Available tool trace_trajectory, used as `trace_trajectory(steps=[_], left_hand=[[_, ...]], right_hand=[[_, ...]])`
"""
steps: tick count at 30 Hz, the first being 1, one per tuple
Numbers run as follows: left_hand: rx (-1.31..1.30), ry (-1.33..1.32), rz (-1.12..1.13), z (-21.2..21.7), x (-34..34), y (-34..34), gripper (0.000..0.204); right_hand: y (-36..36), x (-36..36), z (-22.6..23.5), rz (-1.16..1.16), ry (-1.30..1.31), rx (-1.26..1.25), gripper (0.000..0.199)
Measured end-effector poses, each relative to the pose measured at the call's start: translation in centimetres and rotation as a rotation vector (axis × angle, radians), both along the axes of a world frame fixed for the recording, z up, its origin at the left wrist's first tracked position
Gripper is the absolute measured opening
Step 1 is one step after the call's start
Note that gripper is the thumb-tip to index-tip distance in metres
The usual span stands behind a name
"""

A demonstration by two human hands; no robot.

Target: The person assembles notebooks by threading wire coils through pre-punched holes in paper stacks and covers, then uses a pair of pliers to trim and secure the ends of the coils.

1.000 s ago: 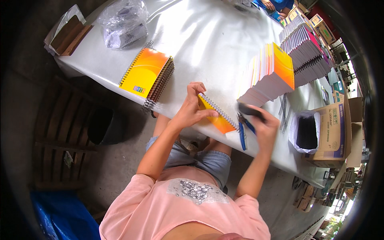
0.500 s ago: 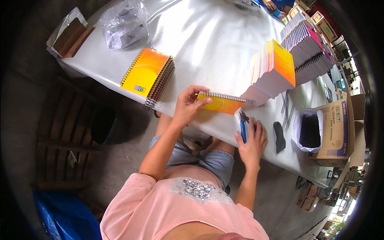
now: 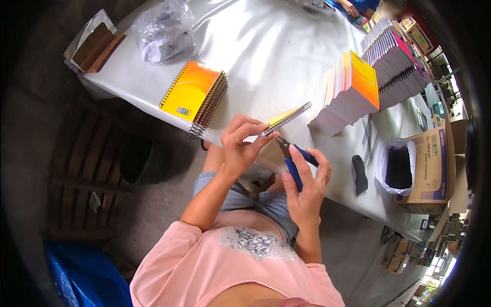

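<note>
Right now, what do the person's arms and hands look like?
The left hand and right hand are human hands with five fingers each, with no gloves. The short, loose sleeves are light pink, part of a pink shirt. Below them, the arms are bare, and I see no watch.

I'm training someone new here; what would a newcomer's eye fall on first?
Probably the bright yellow-and-orange covers: a notebook pile at left on the white table and a taller notebook stack at right. Next, between them, the left hand holding a spiral notebook, and the right hand holding blue-handled pliers close to its coil.
</note>
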State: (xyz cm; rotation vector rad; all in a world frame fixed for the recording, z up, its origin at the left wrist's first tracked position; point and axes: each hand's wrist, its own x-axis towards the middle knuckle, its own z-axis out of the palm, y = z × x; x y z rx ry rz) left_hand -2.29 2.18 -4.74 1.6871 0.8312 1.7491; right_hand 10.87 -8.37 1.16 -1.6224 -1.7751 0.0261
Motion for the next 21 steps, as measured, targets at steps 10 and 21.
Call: trace_trajectory(steps=[10,21], left_hand=[[0.236,0.134,0.151,1.3,-0.8,0.0,0.029],[-0.107,-0.211,0.108,1.7,-0.8,-0.6,0.052]], right_hand=[[0.4,0.4,0.0,0.249,0.639,-0.374,0.04],[-1.1,5.1,-4.6,-0.218,-0.11,-0.351,0.044]])
